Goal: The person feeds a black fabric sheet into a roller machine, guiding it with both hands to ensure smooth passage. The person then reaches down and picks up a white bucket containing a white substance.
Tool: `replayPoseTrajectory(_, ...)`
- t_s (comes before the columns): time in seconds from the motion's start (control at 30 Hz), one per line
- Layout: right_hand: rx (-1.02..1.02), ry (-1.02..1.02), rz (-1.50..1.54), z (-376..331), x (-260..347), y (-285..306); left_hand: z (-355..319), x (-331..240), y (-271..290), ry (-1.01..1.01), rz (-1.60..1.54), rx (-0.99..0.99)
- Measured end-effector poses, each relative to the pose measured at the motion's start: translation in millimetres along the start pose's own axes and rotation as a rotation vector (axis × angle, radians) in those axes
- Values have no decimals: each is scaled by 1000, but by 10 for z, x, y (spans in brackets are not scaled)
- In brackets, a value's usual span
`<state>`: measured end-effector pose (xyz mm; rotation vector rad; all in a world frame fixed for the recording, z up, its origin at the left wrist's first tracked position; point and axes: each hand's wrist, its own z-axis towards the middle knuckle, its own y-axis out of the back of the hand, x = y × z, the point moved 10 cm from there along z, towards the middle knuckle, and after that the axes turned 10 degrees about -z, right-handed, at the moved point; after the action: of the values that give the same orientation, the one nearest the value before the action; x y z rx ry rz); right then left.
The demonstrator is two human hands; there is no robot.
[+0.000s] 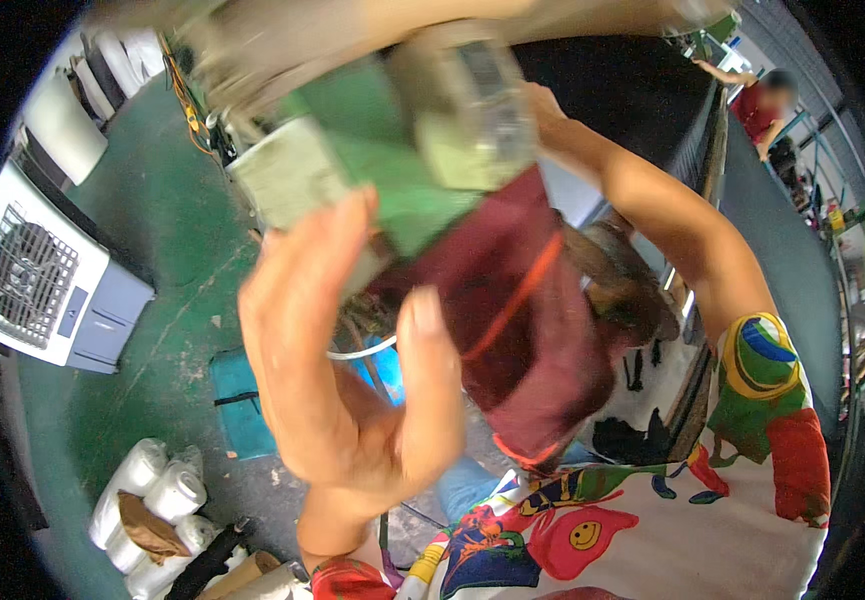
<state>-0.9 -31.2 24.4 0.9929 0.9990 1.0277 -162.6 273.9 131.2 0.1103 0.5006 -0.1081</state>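
My left hand [352, 370] is raised close in the foreground, thumb and fingers spread in a curve. Its fingertips are next to a pale block [287, 175] on a green machine-like body [372, 150], blurred by motion; I cannot tell if they touch. A maroon cloth piece [532, 350] with an orange-red strip hangs below the green part, just right of my thumb. My right arm bends up on the right, and my right hand [544, 108] is mostly hidden behind a second pale, grey-marked block [472, 110]. Its fingers are not visible.
A blurred beige form [352, 45] spans the top. At left on the green floor stands a white-and-grey fan unit [47, 285]; plastic-wrapped rolls [147, 495] and a teal flat piece [242, 405] lie lower. A dark long surface [787, 240] runs right, with another person [760, 105] beyond.
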Motion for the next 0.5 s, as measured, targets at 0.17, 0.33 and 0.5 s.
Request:
replayPoseTrajectory(0.17,-122,336,-96,-1028,64,993,467,-599,-954,-270,-102,124)
replayPoseTrajectory(0.33,-364,168,198,-2402,-1444,1205,234,1134,-2270,868,-394,-43)
replayPoseTrajectory(0.5,74,-374,432,-4314,-2818,66,-223,2151,-3138,1390,-178,1)
